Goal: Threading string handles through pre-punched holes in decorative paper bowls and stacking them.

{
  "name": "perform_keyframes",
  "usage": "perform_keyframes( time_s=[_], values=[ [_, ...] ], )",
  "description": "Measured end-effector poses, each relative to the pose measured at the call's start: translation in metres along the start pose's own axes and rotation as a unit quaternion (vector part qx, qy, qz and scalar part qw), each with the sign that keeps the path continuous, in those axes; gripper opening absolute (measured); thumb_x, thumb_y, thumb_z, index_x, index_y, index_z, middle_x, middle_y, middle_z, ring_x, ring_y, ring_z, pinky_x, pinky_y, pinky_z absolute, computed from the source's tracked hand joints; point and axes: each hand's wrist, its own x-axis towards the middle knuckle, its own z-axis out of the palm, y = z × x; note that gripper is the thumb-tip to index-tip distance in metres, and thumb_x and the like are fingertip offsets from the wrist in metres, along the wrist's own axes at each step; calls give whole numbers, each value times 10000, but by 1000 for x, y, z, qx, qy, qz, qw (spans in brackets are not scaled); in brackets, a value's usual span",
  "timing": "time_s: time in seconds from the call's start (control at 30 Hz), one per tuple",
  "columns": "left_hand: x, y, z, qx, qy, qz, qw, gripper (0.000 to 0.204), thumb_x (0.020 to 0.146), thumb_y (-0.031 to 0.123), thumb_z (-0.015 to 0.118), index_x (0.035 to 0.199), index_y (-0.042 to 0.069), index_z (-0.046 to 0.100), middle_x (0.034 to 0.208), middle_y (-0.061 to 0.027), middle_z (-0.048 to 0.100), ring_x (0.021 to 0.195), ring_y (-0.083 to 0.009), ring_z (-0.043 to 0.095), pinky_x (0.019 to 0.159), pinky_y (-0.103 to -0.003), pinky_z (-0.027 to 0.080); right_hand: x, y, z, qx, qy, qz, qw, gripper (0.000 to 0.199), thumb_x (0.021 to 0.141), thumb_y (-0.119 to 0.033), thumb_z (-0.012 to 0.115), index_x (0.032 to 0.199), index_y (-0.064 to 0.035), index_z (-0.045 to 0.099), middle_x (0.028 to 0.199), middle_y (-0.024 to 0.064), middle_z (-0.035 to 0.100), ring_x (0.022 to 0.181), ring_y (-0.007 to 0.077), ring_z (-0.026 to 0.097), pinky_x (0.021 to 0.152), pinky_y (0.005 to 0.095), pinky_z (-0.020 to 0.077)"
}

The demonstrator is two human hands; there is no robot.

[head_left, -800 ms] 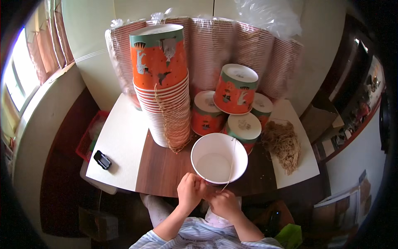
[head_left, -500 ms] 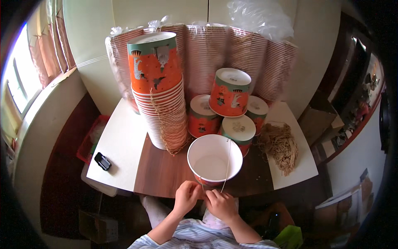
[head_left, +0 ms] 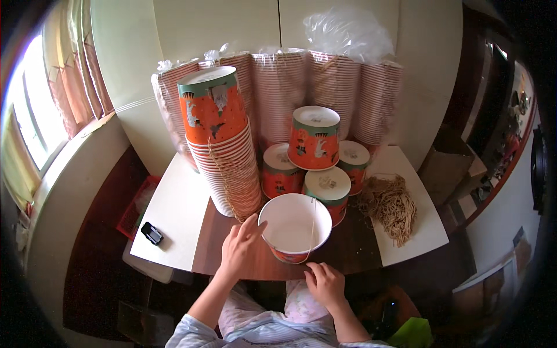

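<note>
A paper bucket (head_left: pixel 288 227), white inside and orange outside, stands open end up at the table's front edge. A thin cord (head_left: pixel 314 223) runs from a hole near its far rim, across the inside and over the near rim. My left hand (head_left: pixel 239 246) is open beside the bucket's left rim, fingers stretched toward the tall bucket stack. Just below the near rim, my right hand (head_left: pixel 326 284) is loosely curved with thumb and forefinger apart. Its fingertips are close to the cord's lower end; I see nothing gripped in them.
A tall stack of nested buckets (head_left: pixel 223 168), draped with cords (head_left: pixel 229 182), rises at left. Several upside-down buckets (head_left: pixel 314 139) are piled behind. Plastic-wrapped stacks (head_left: pixel 278 95) line the back. A cord heap (head_left: pixel 390 209) lies right, a small black case (head_left: pixel 152 233) left.
My hands, together at the bucket's near rim before, have parted. The left moved up and left and opened; the right shifted slightly right. The cord's near end now hangs over the rim. The view shifted slightly.
</note>
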Motion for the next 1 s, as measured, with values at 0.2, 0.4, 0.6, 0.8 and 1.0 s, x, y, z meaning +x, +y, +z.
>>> perform_keyframes(
  time_s=[0.2,0.4,0.6,0.8,1.0],
  values=[
    [12,-32,3,-41,-103,111,988,232,741,94,548,965,95,609,1150,-39,525,918,-215,503,778,-314,446,0,-2,1,55,46,-48,996,306,688,-125,666,972,-78,562,869,84,550,750,257,566,608,334,477],
    [-3,-21,-43,-108,-164,188,962,160,745,159,588,892,97,589,925,0,575,870,-211,516,766,-303,442,7,-8,-21,53,29,-166,984,574,652,-282,725,1154,-151,480,1175,96,459,1065,284,455,855,429,385],
    [-11,-27,-96,-166,-221,215,937,172,739,162,644,884,85,593,853,-15,577,802,-228,526,718,-310,446,15,-19,-33,71,-13,-228,971,507,710,-314,685,1148,-151,489,1108,-4,502,1061,179,447,885,392,282],
    [-11,-42,-125,-334,-259,139,895,192,722,132,686,862,40,591,823,-73,588,722,-234,563,663,-308,460,37,-13,-37,325,-77,-252,908,274,785,-189,623,1039,-110,554,1000,55,554,904,224,544,804,370,377],
    [6,-83,-136,-619,-184,-58,761,326,745,264,696,845,2,530,767,14,520,718,-46,477,619,-194,393,74,-23,-21,561,-182,-167,790,474,784,-33,617,1199,-54,389,1153,60,478,1070,190,461,866,316,386]
  ],
)
